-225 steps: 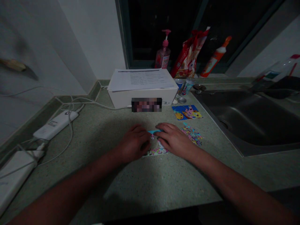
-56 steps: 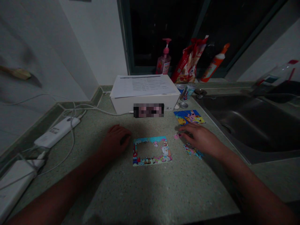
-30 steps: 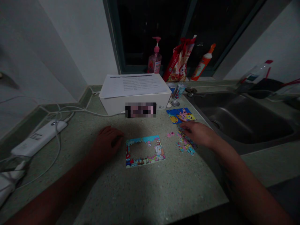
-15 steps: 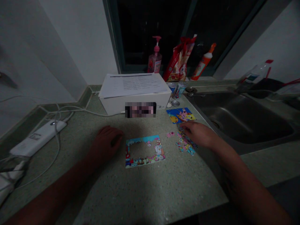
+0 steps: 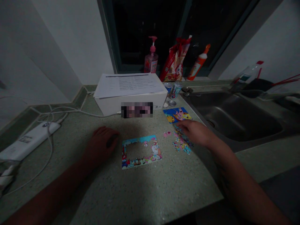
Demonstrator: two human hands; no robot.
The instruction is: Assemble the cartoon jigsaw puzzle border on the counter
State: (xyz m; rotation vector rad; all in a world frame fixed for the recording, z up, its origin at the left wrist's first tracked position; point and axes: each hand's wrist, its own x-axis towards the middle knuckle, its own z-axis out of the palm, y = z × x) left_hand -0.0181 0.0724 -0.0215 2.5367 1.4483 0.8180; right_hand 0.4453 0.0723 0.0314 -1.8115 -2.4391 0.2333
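Observation:
A partly assembled jigsaw puzzle [image 5: 154, 150] lies on the counter, its picture border joined around a bare middle. Left of it, my left hand [image 5: 103, 143] rests on the counter with loosely curved fingers, the thumb apart and nothing held. My right hand [image 5: 195, 132] reaches over a heap of loose puzzle pieces [image 5: 181, 145], its fingertips at the heap's far end. Its index finger is stretched out and no piece shows in it; its underside is hidden. Some pink pieces [image 5: 167, 134] lie beside the heap. A cartoon picture card [image 5: 177, 115] lies just beyond the right fingertips.
Behind the puzzle stands a white box [image 5: 131, 101] with printed papers [image 5: 131, 84] on top. Cans [image 5: 175, 90] stand beside it. A steel sink [image 5: 246, 118] is at the right. A power strip [image 5: 29, 139] with cables lies left. Bottles and a red bag [image 5: 175, 59] line the sill.
The whole view has shifted slightly, so everything appears a little further left. My right hand has shifted slightly at the heap; my left hand stays resting.

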